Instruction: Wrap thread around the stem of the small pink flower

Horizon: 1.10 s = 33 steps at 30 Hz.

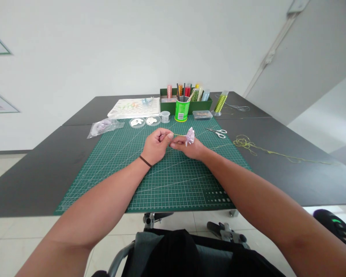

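Note:
A small pale lilac fabric flower (190, 136) stands up from my right hand (188, 147), whose fingertips pinch its base. A thin yellow-green wire stem (179, 135) runs left from the flower into my left hand (157, 146), whose fingers curl closed around it. The two hands nearly meet above the green cutting mat (173, 188), and the flower's base is partly hidden by my fingers. A dark band circles my left wrist.
Steel scissors (217, 132) lie on the mat's far right. Tangled yellow thread (245, 143) trails across the dark table (43, 181). At the back stand a green box of spools (186, 104), a green can of tools (181, 110), a sheet of paper (134, 108) and small dishes.

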{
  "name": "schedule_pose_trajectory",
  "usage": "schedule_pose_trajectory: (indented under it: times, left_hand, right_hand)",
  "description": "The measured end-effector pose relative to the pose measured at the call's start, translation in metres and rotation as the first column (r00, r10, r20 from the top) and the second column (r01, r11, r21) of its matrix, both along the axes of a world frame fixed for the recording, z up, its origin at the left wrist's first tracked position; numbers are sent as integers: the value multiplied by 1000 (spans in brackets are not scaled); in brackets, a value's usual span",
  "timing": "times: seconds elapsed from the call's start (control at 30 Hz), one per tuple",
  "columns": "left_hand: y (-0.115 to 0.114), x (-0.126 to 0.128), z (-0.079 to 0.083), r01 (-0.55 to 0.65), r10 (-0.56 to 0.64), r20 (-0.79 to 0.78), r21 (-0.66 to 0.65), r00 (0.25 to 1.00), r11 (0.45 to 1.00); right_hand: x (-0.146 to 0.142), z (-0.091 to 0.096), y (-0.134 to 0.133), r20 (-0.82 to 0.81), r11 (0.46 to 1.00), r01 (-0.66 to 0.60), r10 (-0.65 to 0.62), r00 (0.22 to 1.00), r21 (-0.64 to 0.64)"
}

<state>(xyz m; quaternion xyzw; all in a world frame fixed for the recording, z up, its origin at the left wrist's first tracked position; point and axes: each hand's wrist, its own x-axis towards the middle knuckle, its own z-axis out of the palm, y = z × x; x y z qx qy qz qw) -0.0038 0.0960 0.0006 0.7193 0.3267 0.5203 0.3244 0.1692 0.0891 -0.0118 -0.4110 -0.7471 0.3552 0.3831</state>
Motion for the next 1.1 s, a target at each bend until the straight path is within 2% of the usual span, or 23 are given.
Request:
schedule_pose_trajectory:
  times: [0.13, 0.43, 0.5, 0.57, 0.63, 0.7, 0.77, 0.83, 0.9, 1.0, 1.1]
  left_hand:
    - [1, 1, 1, 27, -25, 58, -28, 998, 999]
    - [7, 1, -5, 130, -103, 205, -122, 973, 984]
    - [9, 1, -7, 144, -110, 231, -137, 967, 980]
    - [11, 2, -8, 160, -115, 256, -162, 960, 974]
    - [12, 2, -8, 182, -118, 301, -195, 946, 964]
    - [13, 3, -8, 212, -121, 362, -224, 924, 951]
    - [13, 4, -7, 250, -133, 410, -246, 902, 937]
    - [12, 5, -5, 300, -162, 443, -262, 882, 917]
    - [11, 5, -3, 357, -192, 488, -273, 852, 893]
    - [11, 5, 0, 419, -203, 577, -270, 791, 867]
    - [12, 4, 3, 428, -181, 627, -269, 758, 863]
  right_hand:
    - [-4, -5, 1, -8, 998, -10, 9, 1000, -57]
    - [0, -6, 2, 23, 999, -8, 9, 1000, -33]
    - [4, -8, 5, 46, 1000, 24, -25, 999, 14]
    - [7, -7, 7, 39, 985, 102, -109, 993, 138]
    - [10, -4, 8, -8, 942, 207, -212, 977, 264]
    - [9, 1, 7, -71, 906, 287, -279, 958, 311]
    - [5, 5, 4, -135, 918, 309, -283, 950, 248]
    - [0, 6, 1, -201, 951, 288, -262, 944, 111]
    - [-4, 4, 3, -289, 959, 280, -259, 922, 33]
    - [0, -1, 12, -517, 949, 310, -237, 822, 59]
    - [12, -1, 20, -609, 888, 450, -309, 731, 91]
